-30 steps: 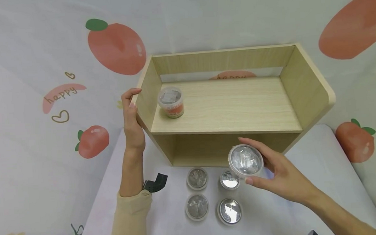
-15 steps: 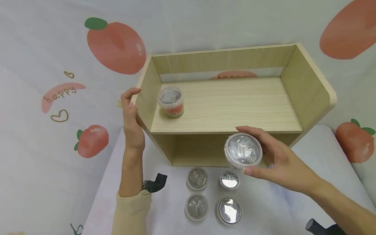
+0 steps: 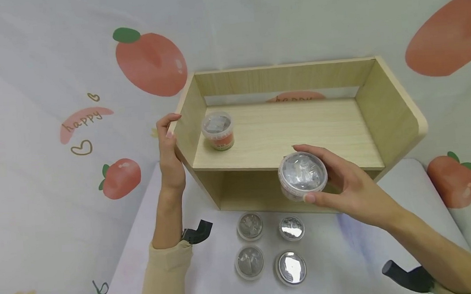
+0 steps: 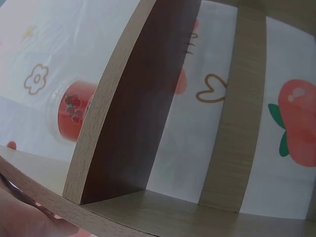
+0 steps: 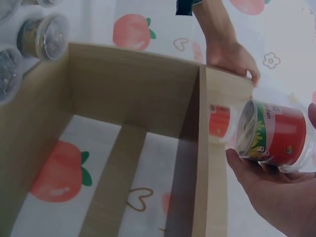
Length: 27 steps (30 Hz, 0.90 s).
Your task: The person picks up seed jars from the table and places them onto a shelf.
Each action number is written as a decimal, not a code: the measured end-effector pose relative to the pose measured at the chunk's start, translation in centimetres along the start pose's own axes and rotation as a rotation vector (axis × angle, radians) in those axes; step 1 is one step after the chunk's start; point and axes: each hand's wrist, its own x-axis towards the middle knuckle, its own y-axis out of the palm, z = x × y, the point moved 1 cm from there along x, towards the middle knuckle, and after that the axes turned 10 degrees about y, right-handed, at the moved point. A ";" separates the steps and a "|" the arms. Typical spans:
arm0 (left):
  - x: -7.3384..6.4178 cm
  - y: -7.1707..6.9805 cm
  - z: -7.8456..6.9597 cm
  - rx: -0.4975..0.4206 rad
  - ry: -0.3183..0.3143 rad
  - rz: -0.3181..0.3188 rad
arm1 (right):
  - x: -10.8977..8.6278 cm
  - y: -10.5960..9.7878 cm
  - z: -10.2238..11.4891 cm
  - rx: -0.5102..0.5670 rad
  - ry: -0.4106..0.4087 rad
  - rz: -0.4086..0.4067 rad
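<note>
My left hand (image 3: 169, 155) grips the front edge of the left side panel of a light wooden two-level shelf (image 3: 299, 135). With thumb and fingers, my right hand (image 3: 353, 189) holds a round clear-lidded plastic jar (image 3: 302, 174) in front of the middle board, overlapping its edge in the head view. The right wrist view shows this jar's red and green label (image 5: 281, 133). A similar jar (image 3: 218, 132) stands upright at the left end of the upper level. In the left wrist view, a cherry-printed red label (image 4: 74, 111) shows partly hidden behind the board.
Several lidded jars (image 3: 250, 226) stand in two rows on the white table (image 3: 210, 281) in front of the shelf. The right side panel (image 3: 399, 107) rises beside my right hand. Behind the shelf hangs a fruit-printed cloth (image 3: 285, 24).
My right hand has lifted the jar upward and slightly left, from in front of the lower opening to the middle board's edge. My left hand keeps its grip on the panel.
</note>
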 end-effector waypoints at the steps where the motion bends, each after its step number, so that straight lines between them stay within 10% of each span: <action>1: 0.0 0.0 0.0 0.003 0.004 0.002 | 0.2 -0.1 0.0 0.002 -0.002 -0.002; 17: 0.2 0.3 -0.3 -0.018 0.009 -0.001 | 3.7 -2.0 -0.3 0.269 0.034 -0.071; 27: 0.1 0.0 -0.1 -0.014 -0.022 -0.017 | 5.5 -2.2 -0.7 0.243 0.075 -0.128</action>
